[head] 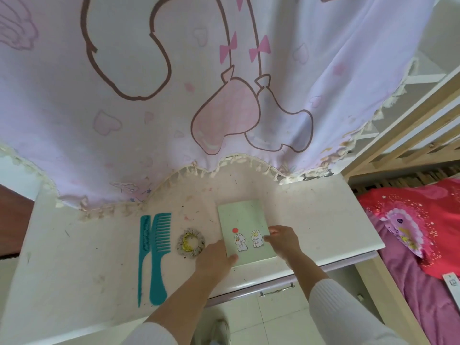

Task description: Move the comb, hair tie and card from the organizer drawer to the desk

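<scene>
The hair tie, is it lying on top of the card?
No, the hair tie lies on the desk, left of the card.

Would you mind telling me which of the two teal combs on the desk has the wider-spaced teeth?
The right-hand teal comb, the one nearer the hair tie, has wide-spaced teeth and a thick handle. The left comb has fine teeth and a thin pointed tail.

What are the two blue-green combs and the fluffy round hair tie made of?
The two teal combs look like hard moulded plastic: one even colour, smooth, with stiff straight teeth. The round grey hair tie looks like soft gathered fabric, probably over elastic: its rim is ruffled and matte, with yellow showing inside. The elastic itself is hidden.
</scene>
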A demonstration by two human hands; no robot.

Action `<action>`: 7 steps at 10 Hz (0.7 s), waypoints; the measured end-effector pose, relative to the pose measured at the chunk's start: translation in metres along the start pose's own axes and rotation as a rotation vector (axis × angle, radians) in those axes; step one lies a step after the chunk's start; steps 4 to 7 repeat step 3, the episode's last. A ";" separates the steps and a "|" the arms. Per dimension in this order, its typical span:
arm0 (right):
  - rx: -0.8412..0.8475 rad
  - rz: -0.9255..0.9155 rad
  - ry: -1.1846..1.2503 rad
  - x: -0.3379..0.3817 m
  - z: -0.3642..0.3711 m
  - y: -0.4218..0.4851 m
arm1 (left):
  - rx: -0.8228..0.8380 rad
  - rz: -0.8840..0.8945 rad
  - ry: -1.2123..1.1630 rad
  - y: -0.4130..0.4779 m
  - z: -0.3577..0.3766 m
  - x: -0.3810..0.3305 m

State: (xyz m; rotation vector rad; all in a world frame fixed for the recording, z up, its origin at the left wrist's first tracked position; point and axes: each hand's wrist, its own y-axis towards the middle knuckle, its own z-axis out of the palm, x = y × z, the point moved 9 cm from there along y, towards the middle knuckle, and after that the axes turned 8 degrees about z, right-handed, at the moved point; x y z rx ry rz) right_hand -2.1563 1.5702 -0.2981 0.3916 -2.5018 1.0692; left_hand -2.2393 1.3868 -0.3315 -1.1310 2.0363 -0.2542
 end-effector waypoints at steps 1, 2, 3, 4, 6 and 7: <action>0.002 -0.080 0.047 0.019 -0.015 -0.014 | -0.005 0.075 0.019 -0.013 -0.003 -0.003; 0.000 -0.243 0.222 0.066 -0.052 -0.054 | -0.129 0.239 0.170 -0.041 -0.014 -0.008; 0.014 -0.529 0.493 0.120 -0.118 -0.118 | -0.113 0.359 0.367 -0.063 0.000 0.006; 0.014 -0.529 0.493 0.120 -0.118 -0.118 | -0.113 0.359 0.367 -0.063 0.000 0.006; 0.014 -0.529 0.493 0.120 -0.118 -0.118 | -0.113 0.359 0.367 -0.063 0.000 0.006; 0.014 -0.529 0.493 0.120 -0.118 -0.118 | -0.113 0.359 0.367 -0.063 0.000 0.006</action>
